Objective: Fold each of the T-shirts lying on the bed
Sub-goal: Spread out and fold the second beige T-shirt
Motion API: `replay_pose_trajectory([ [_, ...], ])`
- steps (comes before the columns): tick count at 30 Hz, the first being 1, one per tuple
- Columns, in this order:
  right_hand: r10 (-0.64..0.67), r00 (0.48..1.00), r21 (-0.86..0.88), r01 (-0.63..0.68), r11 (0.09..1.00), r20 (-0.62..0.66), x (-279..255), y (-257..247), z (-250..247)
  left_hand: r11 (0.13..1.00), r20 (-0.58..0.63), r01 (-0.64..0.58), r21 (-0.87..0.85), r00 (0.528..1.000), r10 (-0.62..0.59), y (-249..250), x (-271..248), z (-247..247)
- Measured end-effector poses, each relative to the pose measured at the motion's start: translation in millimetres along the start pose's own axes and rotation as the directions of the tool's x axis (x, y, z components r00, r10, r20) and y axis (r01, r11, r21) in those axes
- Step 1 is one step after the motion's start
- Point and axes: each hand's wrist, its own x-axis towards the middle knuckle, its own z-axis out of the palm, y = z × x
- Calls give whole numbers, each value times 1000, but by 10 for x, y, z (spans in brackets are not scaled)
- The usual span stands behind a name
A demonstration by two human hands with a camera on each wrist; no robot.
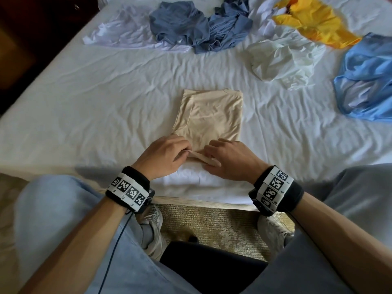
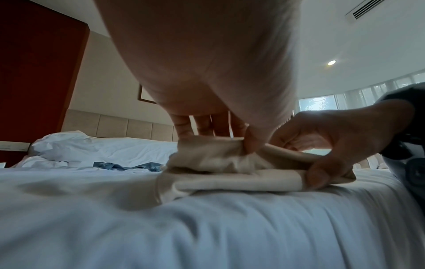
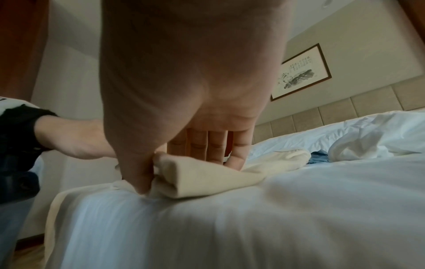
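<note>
Beige cloth, a half-folded T-shirt, lies flat on the white bed near its front edge, and both hands hold its near hem. Only the head view shows the other shirts well beyond it: a white one and a grey-blue heap at the far left, a yellow one, a crumpled white one and a light blue one at the right. From the left wrist, the left hand pinches the raised hem between thumb and fingers, with the right hand just beside it gripping the same edge. From the right wrist, the right thumb presses against a thick fold of the cloth while straight fingers lie over its top. That view also shows a framed picture above the headboard.
</note>
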Motion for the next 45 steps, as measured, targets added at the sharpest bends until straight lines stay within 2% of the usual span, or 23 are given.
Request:
replay_pose_trajectory([
  [7, -34, 998, -29, 35, 999, 44, -27, 15, -9, 998, 101, -25, 52, 995, 19, 2, 7, 34],
  [12, -35, 993, -20, 37, 999, 111, -21, 8, -76, 989, 50, -89, 118, 995, 84, 9, 13, 87],
  [14, -33, 994, -2, 33, 999, 100, -15, 8, -105, 986, 17, -110, 124, 994, 109, 22, 13, 87],
  [17, 9, 1000, 67, -10, 998, 26, -17, 20, -195, 983, -37, -129, 133, 990, 135, 39, 28, 59],
  [19, 62, 996, 139, -52, 989, -68, -17, 27, -255, 978, -50, -117, 174, 991, 127, 40, 39, 42],
  [22, 177, 958, 230, -125, 965, -224, -2, 77, -330, 973, -129, -18, 231, 990, 49, 13, 54, 19],
  [24, 265, 908, 274, -179, 945, -323, 0, 134, -362, 979, -252, 96, 181, 966, -48, -4, 67, -40],
  [27, 358, 848, 349, -224, 910, -390, 5, 239, -380, 982, -402, 186, -33, 897, -183, -49, 91, -138],
  [28, 355, 856, 355, -221, 908, -376, 1, 273, -385, 976, -430, 195, -96, 876, -218, -76, 101, -157],
  [29, 320, 888, 340, -204, 918, -331, -11, 301, -403, 968, -447, 201, -149, 860, -247, -101, 111, -169],
  [31, 213, 965, 257, -169, 951, -152, -34, 345, -440, 951, -465, 194, -241, 837, -289, -132, 136, -182],
  [32, 178, 981, 219, -158, 963, -73, -45, 363, -444, 942, -467, 184, -279, 831, -301, -134, 146, -192],
  [33, 153, 987, 207, -139, 969, -54, -56, 377, -437, 933, -466, 173, -314, 829, -311, -132, 156, -200],
  [34, 136, 986, 236, -111, 965, -96, -64, 391, -413, 923, -458, 168, -347, 828, -323, -122, 161, -202],
  [36, 161, 954, 391, -52, 919, -252, -62, 412, -370, 904, -433, 182, -388, 830, -353, -98, 175, -203],
  [38, 282, 896, 603, -20, 797, -342, -38, 394, -366, 891, -421, 201, -407, 824, -378, -89, 189, -202],
  [40, 431, 836, 760, -26, 650, -340, -7, 347, -419, 870, -415, 211, -445, 812, -410, -70, 204, -214],
  [42, 513, 801, 817, -52, 574, -309, 11, 330, -463, 833, -391, 219, -509, 803, -450, -32, 219, -232],
  [43, 522, 799, 823, -63, 564, -297, 6, 319, -484, 811, -373, 220, -542, 802, -467, -12, 224, -239],
  [45, 505, 835, 845, -97, 526, -218, -11, 337, -515, 761, -305, 213, -613, 824, -477, 14, 215, -259],
])
